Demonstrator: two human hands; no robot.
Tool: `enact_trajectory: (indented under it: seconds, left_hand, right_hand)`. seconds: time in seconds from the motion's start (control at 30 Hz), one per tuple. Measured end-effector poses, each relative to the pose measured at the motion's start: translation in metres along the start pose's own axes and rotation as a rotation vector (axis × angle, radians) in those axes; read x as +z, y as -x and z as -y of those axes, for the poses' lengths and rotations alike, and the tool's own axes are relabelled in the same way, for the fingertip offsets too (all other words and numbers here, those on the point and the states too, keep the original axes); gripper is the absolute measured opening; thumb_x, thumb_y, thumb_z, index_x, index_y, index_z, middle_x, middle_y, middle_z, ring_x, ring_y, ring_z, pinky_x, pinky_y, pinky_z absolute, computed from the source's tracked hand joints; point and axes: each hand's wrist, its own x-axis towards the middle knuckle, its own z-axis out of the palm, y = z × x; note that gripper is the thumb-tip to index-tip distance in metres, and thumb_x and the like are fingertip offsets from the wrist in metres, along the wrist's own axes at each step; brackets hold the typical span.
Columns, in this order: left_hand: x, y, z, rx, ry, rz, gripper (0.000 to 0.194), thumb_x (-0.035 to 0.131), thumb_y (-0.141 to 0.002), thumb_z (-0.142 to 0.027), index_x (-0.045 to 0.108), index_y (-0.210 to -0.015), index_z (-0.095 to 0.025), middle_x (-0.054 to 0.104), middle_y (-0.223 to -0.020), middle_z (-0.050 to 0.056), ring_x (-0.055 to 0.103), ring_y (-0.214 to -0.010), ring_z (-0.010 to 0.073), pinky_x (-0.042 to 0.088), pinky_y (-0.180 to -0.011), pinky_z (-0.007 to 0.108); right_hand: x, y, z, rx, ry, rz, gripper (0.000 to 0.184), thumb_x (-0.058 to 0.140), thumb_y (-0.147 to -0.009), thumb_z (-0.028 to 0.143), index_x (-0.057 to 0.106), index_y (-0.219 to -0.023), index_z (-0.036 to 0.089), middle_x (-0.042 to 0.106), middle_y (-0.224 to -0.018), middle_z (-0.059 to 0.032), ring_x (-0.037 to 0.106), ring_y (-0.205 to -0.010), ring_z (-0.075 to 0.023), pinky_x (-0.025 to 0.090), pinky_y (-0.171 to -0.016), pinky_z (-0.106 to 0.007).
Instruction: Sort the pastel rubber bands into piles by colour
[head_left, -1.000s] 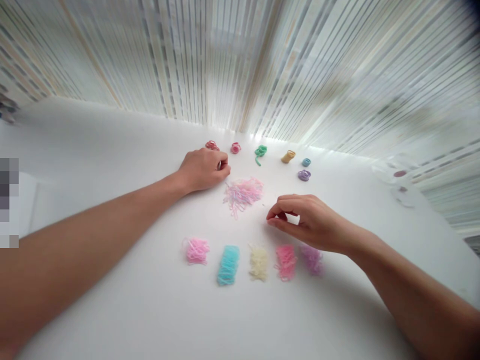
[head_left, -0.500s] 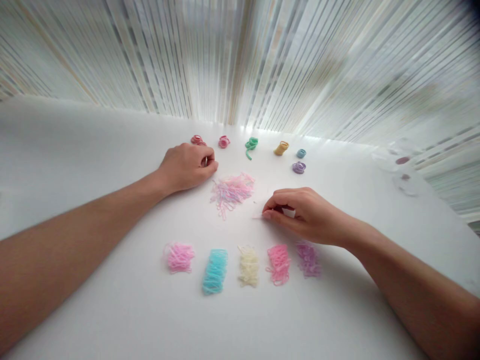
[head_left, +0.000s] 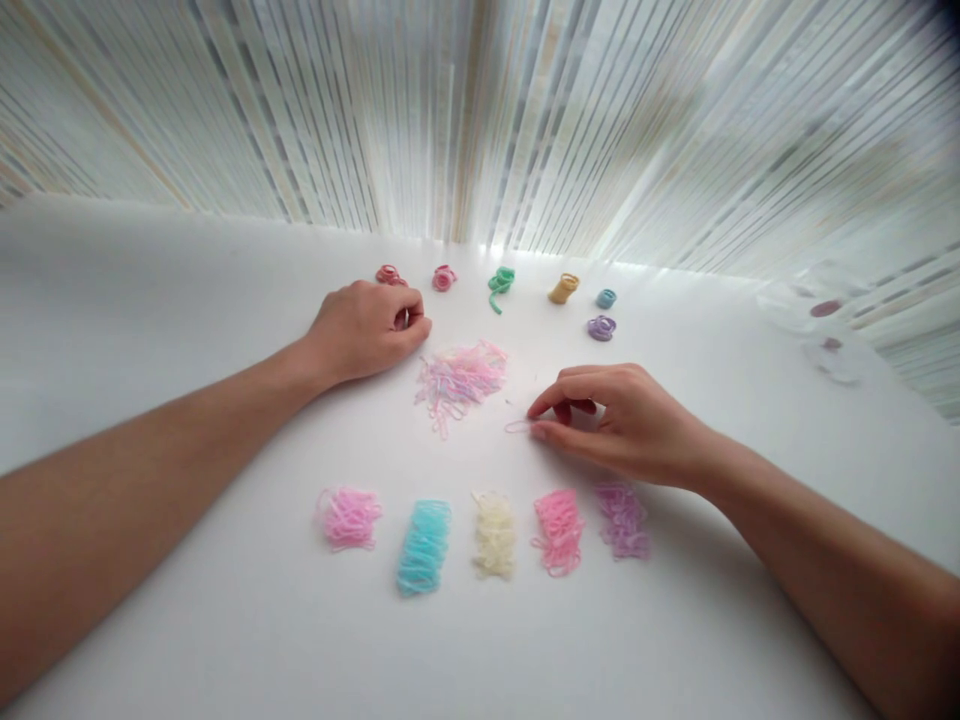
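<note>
While the left hand (head_left: 366,328) rests closed, the right hand (head_left: 621,418)—grip unclear from here—apparently isolates one pink elastic band (head_left: 517,427), next requiring precision.

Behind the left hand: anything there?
Yes, a red coil shows just past the left hand. Its upper part is visible; its near edge is covered by the hand. Anything under the palm is hidden, so can't tell.

The left hand (head_left: 370,328) partly hides the red coil (head_left: 388,273), and the top edge crops the blurred curtain (head_left: 412,120).
</note>
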Motion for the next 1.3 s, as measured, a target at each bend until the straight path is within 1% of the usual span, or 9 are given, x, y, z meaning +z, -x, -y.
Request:
enact_trajectory:
  seconds: [0.17, 0.37, 0.57, 0.67, 0.83, 0.97, 1.07, 1.2, 1.3]
  left_hand:
    - [0.001, 0.002, -0.001, 0.024, 0.05, -0.007, 0.02, 0.061, -0.092, -0.036, 0.074, -0.086, -0.022, 0.078, -0.087, 0.006, 0.071, -0.088, 0.0264, 0.046, -0.078, 0.036]
    - [0.005, 0.002, -0.001, 0.036, 0.079, -0.015, 0.021, 0.06, -0.093, -0.035, 0.075, -0.087, -0.021, 0.079, -0.089, 0.005, 0.072, -0.09, 0.0263, 0.046, -0.079, 0.037]
    - [0.007, 0.002, 0.0, 0.046, 0.099, -0.019, 0.019, 0.061, -0.093, -0.033, 0.073, -0.085, -0.021, 0.079, -0.09, 0.005, 0.071, -0.091, 0.0254, 0.045, -0.079, 0.037]
    - [0.007, 0.002, 0.0, 0.046, 0.104, -0.011, 0.019, 0.061, -0.094, -0.033, 0.073, -0.086, -0.021, 0.079, -0.09, 0.005, 0.072, -0.092, 0.0254, 0.045, -0.079, 0.038]
    - [0.009, 0.002, 0.0, 0.053, 0.107, -0.004, 0.021, 0.06, -0.097, -0.035, 0.075, -0.09, -0.022, 0.08, -0.095, 0.005, 0.074, -0.095, 0.0272, 0.047, -0.081, 0.039]
    - [0.012, 0.002, 0.002, 0.066, 0.104, -0.018, 0.021, 0.06, -0.098, -0.036, 0.076, -0.093, -0.022, 0.081, -0.097, 0.006, 0.075, -0.097, 0.0286, 0.049, -0.082, 0.04]
    - [0.013, 0.002, 0.002, 0.078, 0.104, -0.023, 0.023, 0.058, -0.098, -0.036, 0.076, -0.094, -0.023, 0.081, -0.097, 0.006, 0.076, -0.098, 0.0301, 0.05, -0.084, 0.041]
    - [0.013, 0.002, 0.001, 0.083, 0.112, -0.014, 0.024, 0.057, -0.098, -0.037, 0.077, -0.096, -0.023, 0.082, -0.1, 0.008, 0.076, -0.099, 0.031, 0.051, -0.085, 0.042]
    - [0.013, 0.002, 0.001, 0.083, 0.11, -0.013, 0.026, 0.057, -0.099, -0.038, 0.078, -0.098, -0.022, 0.082, -0.102, 0.009, 0.076, -0.1, 0.0315, 0.052, -0.086, 0.042]
  right_hand:
    - [0.005, 0.003, -0.001, 0.082, -0.065, 0.024, 0.016, 0.075, -0.095, 0.034, 0.083, -0.088, 0.022, 0.07, -0.07, -0.0012, 0.056, -0.058, -0.0134, 0.044, -0.055, -0.027]
    - [0.011, 0.006, -0.007, 0.105, -0.095, 0.033, 0.024, 0.073, -0.098, 0.042, 0.082, -0.086, 0.023, 0.072, -0.072, -0.0037, 0.057, -0.059, -0.0159, 0.045, -0.055, -0.029]
    - [0.008, 0.007, -0.007, 0.145, -0.081, 0.05, 0.028, 0.072, -0.1, 0.047, 0.082, -0.088, 0.024, 0.071, -0.071, -0.003, 0.055, -0.061, -0.0165, 0.045, -0.054, -0.028]
    - [0.003, 0.007, 0.007, 0.109, -0.058, 0.009, 0.024, 0.073, -0.099, 0.043, 0.08, -0.084, 0.025, 0.071, -0.071, -0.0023, 0.055, -0.062, -0.0165, 0.043, -0.052, -0.027]
    - [0.003, 0.0, 0.048, 0.06, -0.063, -0.026, 0.02, 0.073, -0.097, 0.035, 0.079, -0.081, 0.026, 0.071, -0.069, -0.0012, 0.056, -0.06, -0.0151, 0.044, -0.05, -0.025]
    - [0.015, -0.013, 0.082, 0.007, -0.113, 0.059, 0.018, 0.07, -0.097, 0.024, 0.08, -0.083, 0.024, 0.073, -0.07, -0.0004, 0.058, -0.059, -0.0128, 0.044, -0.05, -0.023]
    - [0.029, -0.027, 0.1, -0.021, -0.151, 0.133, 0.015, 0.07, -0.096, 0.02, 0.081, -0.086, 0.022, 0.074, -0.072, -0.0006, 0.06, -0.059, -0.0118, 0.044, -0.051, -0.022]
    - [0.048, -0.044, 0.11, -0.044, -0.152, 0.201, 0.013, 0.072, -0.094, 0.016, 0.081, -0.085, 0.02, 0.074, -0.072, -0.001, 0.062, -0.06, -0.0121, 0.046, -0.055, -0.024]
    - [0.056, -0.051, 0.111, -0.018, -0.141, 0.259, 0.012, 0.072, -0.092, 0.013, 0.082, -0.087, 0.019, 0.077, -0.077, -0.0017, 0.063, -0.063, -0.0123, 0.047, -0.057, -0.024]
